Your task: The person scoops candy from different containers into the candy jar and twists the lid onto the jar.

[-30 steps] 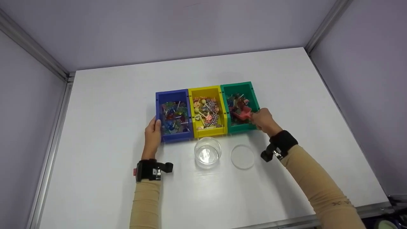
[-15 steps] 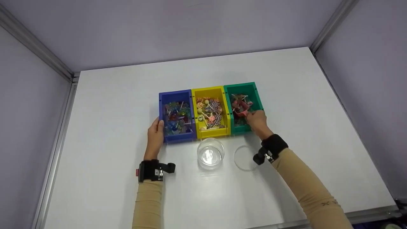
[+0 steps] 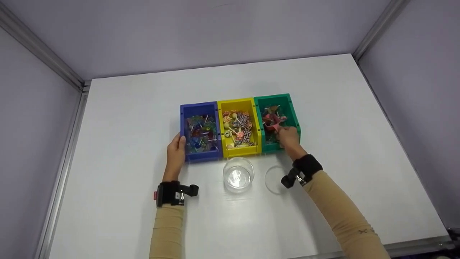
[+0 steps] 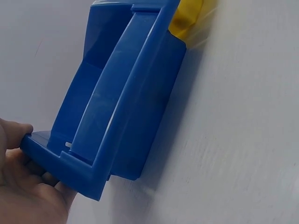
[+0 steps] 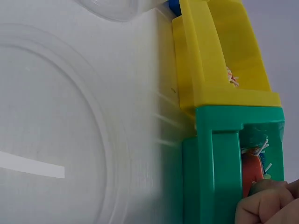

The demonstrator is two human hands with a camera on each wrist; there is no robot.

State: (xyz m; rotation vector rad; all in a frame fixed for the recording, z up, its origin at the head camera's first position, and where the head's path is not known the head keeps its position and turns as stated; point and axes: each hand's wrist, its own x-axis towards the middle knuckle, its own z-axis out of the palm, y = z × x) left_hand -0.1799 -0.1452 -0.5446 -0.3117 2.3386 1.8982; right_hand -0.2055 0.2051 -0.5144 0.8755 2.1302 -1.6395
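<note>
Three joined bins, blue, yellow and green, stand side by side in the head view. My left hand grips the blue bin's outer side; in the left wrist view its thumb lies over the rim and its fingers are below. Inside the green bin, my right hand holds a pinkish-red scoop by its handle, which the fingers mostly hide. The scoop lies among wrapped lollipops. In the right wrist view, curled fingers and part of the scoop show above the green rim.
A clear round tub stands in front of the yellow bin. To its right lies a clear round lid, partly under the right wrist camera. Lollipops fill the yellow bin; wrapped candies fill the blue one.
My right hand has moved left and inward from the green bin's right rim, with the scoop pushed into the sweets. My left hand stays on the blue bin. The head view has shifted slightly.
</note>
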